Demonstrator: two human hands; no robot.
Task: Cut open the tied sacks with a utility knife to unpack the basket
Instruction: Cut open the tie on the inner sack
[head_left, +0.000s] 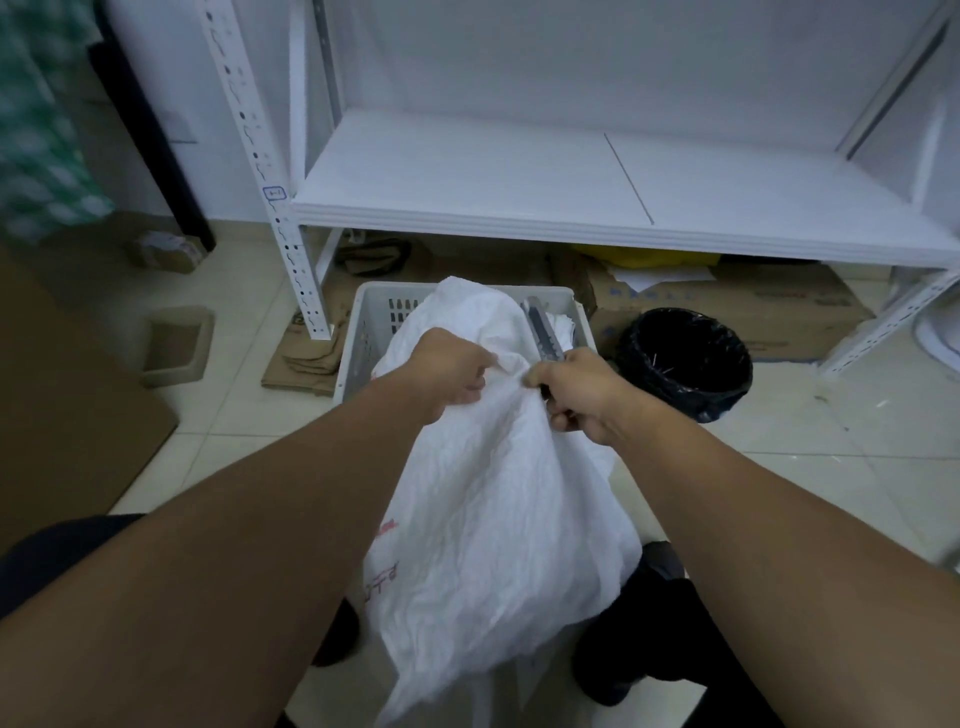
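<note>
A large white sack (488, 499) is held up in front of the person, between the two forearms. Its top part is lifted above a pale plastic basket (371, 332) which stands on the tiled floor (810, 467), and its lower part hangs down toward the person's legs. Some red print is seen on the left side of the sack.

The left hand (452, 376) is closed on a fold of the sack near its top; its grip is narrow, with the cloth pinched inside. The right hand (579, 395) is closed around the handle of a utility knife (543, 330), and the same hand also touches the sack just beside the left hand. The knife points away from the person, over the basket. More white material is seen inside the basket behind the sack.

A white shelf (571, 192) is placed behind the basket. A bin with a black bag (685, 361) stands to the right of the basket, and cardboard boxes (779, 306) lie under the shelf.
</note>
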